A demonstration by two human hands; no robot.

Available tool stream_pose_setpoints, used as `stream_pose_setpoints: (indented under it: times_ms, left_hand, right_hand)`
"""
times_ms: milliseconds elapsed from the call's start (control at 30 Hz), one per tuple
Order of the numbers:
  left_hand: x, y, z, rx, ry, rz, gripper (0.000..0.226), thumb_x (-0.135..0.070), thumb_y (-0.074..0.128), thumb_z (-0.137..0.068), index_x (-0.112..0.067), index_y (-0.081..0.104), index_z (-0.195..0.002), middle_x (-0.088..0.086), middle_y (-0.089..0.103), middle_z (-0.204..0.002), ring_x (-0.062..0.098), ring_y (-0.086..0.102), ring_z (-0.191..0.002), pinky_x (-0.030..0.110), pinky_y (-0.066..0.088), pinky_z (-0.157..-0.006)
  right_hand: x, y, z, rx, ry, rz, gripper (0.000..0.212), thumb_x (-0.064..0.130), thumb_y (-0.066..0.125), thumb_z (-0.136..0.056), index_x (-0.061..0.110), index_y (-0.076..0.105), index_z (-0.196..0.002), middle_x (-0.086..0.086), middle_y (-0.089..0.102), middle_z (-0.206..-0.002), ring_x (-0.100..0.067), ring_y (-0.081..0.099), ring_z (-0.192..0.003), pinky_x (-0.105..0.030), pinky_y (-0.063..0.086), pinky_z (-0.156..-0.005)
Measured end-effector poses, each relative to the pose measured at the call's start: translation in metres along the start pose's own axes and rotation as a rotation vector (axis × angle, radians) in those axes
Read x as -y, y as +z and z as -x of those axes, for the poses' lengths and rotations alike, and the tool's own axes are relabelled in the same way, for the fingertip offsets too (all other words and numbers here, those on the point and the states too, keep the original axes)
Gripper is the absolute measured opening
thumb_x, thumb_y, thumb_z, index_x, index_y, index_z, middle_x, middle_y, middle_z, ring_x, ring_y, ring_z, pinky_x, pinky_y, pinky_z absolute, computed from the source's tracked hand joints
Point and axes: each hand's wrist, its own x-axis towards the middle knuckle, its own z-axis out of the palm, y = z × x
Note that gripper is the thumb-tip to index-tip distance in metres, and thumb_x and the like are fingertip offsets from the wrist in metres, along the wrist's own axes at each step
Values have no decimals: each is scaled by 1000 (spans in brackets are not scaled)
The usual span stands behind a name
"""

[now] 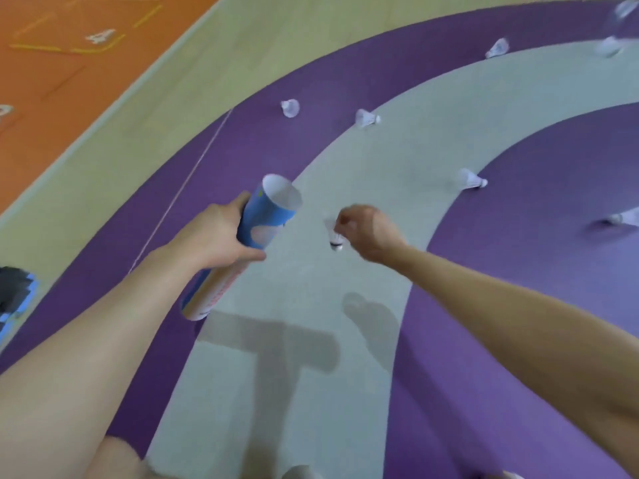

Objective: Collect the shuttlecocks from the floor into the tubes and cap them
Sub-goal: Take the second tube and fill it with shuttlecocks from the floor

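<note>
My left hand [221, 236] grips a long blue cardboard tube [266, 219] around its upper part. The tube's open white mouth points up and away, uncapped. My right hand [366, 229] pinches a white shuttlecock [334, 236], cork end down, just right of the tube's mouth and apart from it. Several more white shuttlecocks lie on the floor beyond: one [290, 108] on the purple band, another [367, 118] at the grey band's edge, a third [472, 179] to the right.
The floor has curved purple and grey bands, a beige strip and an orange zone at the top left. More shuttlecocks lie at the far right [626, 217] and top right [498, 48]. A dark and blue object [14, 292] sits at the left edge.
</note>
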Motion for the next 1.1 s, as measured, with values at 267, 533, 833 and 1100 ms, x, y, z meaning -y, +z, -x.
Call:
stream_pose_setpoints:
  times_ms: [267, 533, 833, 1100]
  left_hand:
    - [-51, 26, -33, 150, 157, -100, 62, -59, 84, -64, -40, 47, -111, -10, 73, -88, 20, 72, -78, 48, 64, -75]
    - [-89, 29, -46, 161, 183, -151, 68, -62, 88, -73, -37, 46, -120, -11, 71, -93, 17, 71, -80, 41, 62, -71]
    - [-102, 30, -49, 125, 176, -161, 64, -65, 86, -70, -41, 46, -115, -13, 71, -91, 16, 71, -80, 43, 63, -70]
    - [-134, 46, -71, 55, 245, 25, 57, -54, 91, -68, -40, 47, -101, -13, 70, -88, 17, 67, -80, 41, 58, -69]
  right_hand:
    - [17, -152, 47, -333, 219, -463, 16, 27, 69, -99, 18, 81, -95, 2, 79, -90, -15, 75, -76, -31, 63, -71]
    - [17, -147, 42, -361, 229, -622, 17, 32, 69, -101, 22, 82, -98, 8, 77, -79, -6, 68, -64, -22, 58, -62]
    - [0, -142, 44, 123, 78, -306, 31, 36, 72, -96, 30, 70, -127, 35, 69, -74, -3, 72, -68, -19, 59, -70]
    - [-73, -158, 42, 165, 326, -75, 64, 18, 76, -82, 18, 45, -138, 1, 63, -116, -22, 64, -92, -34, 53, -72]
